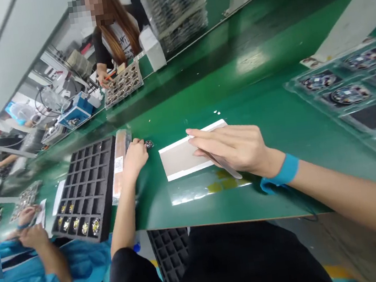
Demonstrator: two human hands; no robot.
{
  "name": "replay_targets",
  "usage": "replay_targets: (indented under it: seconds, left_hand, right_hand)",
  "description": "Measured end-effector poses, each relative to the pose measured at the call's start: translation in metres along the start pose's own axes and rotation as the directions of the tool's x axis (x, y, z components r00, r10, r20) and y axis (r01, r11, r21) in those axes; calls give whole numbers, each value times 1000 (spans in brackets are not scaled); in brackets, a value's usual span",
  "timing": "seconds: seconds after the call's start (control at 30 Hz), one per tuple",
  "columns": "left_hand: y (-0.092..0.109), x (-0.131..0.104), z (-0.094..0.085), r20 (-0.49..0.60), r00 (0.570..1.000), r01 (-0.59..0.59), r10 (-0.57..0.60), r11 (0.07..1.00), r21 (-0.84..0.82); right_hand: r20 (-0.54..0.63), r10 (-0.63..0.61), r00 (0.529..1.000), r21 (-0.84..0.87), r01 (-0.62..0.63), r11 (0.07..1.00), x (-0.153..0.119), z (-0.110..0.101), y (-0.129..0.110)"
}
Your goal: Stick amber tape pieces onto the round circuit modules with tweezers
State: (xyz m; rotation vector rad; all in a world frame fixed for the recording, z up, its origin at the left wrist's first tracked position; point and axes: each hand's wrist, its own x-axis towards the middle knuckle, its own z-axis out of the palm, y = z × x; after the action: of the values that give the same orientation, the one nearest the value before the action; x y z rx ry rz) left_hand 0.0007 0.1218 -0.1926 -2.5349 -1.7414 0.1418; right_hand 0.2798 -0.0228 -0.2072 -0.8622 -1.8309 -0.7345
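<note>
My left hand (136, 156) is closed at the edge of a small round electronic part (149, 144) on the green bench, its fingertips on the part's near side. Between the thumb and fingers of my right hand (239, 146) are metal tweezers (228, 167); their flat end sticks out below the palm, and the tips are mostly hidden. Under that hand lies a pale sheet with white borders (178, 160). Beside my left forearm is a clear-wrapped, orange-brown pack (118, 164) with a white label.
A black compartment tray (90, 172) on the left holds several round parts in its near cells. Clear trays (339, 107) with round boards lie at right. A co-worker in blue (52, 265) sits at left; another person (115, 35) works across the bench by stacked trays (174, 13).
</note>
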Motion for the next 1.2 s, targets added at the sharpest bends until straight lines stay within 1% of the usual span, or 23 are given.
replay_targets:
  seconds: [0.1,0.2,0.27,0.3,0.33,0.37,0.4,0.43,0.47,0.5,0.53,0.57,0.6,0.63,0.7,0.77,0.87,1.0,1.03,1.13,1.2]
  left_hand:
    - [1,2,11,-68,997,21,-27,996,-87]
    - [-2,-2,12,-117,992,25,-48,982,-188]
    - [-2,-17,10,-151,987,16,-57,966,-260]
    - [0,-29,9,-185,982,-32,-27,951,-309]
    - [4,-44,8,-227,974,-108,24,925,-363]
    - [11,-60,8,-313,940,-271,138,858,-436]
    - [19,-76,8,-394,880,-444,267,755,-482]
    - [29,-91,10,-443,807,-584,391,641,-498]
    - [40,-104,12,-484,702,-712,523,531,-460]
    - [50,-115,17,-507,612,-791,607,454,-411]
    - [60,-122,22,-520,534,-845,667,395,-361]
    - [68,-126,29,-537,471,-882,700,353,-312]
    - [74,-127,36,-553,435,-900,710,332,-282]
    - [79,-127,44,-569,415,-910,710,321,-263]
    - [82,-124,56,-592,397,-918,702,312,-245]
    - [80,-121,63,-600,397,-917,694,319,-238]
    - [77,-121,64,-626,391,-920,675,311,-239]
    - [78,-119,58,-593,339,-940,730,278,-196]
    - [78,-119,57,-579,335,-942,743,274,-194]
    - [79,-118,55,-560,348,-937,752,272,-217]
    - [80,-118,55,-552,356,-934,754,275,-227]
  right_hand:
    - [50,-18,999,47,16,999,-9,6,0]
    - [98,-1,995,76,-6,997,-18,14,4]
    - [117,60,991,78,-69,995,-20,17,6]
    - [119,93,989,84,-103,991,-19,17,7]
    - [120,127,985,94,-138,986,-17,15,8]
    - [123,166,978,114,-181,977,-13,11,8]
    - [141,213,967,141,-232,962,-9,5,7]
    - [180,280,943,174,-311,934,-6,-3,5]
    - [244,364,899,215,-416,884,-3,-12,1]
    - [326,434,840,251,-519,817,-2,-21,-4]
    - [406,494,769,279,-619,734,-4,-30,-10]
    - [478,526,703,298,-694,656,-8,-39,-16]
    - [538,541,647,302,-747,593,-14,-47,-23]
    - [579,551,601,297,-785,544,-22,-54,-29]
    - [624,557,548,279,-822,496,-40,-64,-38]
    - [651,566,506,275,-852,444,-55,-71,-42]
    - [680,565,467,287,-879,381,-66,-74,-43]
    - [701,544,460,297,-883,364,-65,-74,-42]
    - [704,541,460,299,-883,361,-64,-74,-43]
    - [695,544,470,292,-876,385,-63,-75,-44]
    - [687,556,468,273,-875,399,-63,-76,-44]
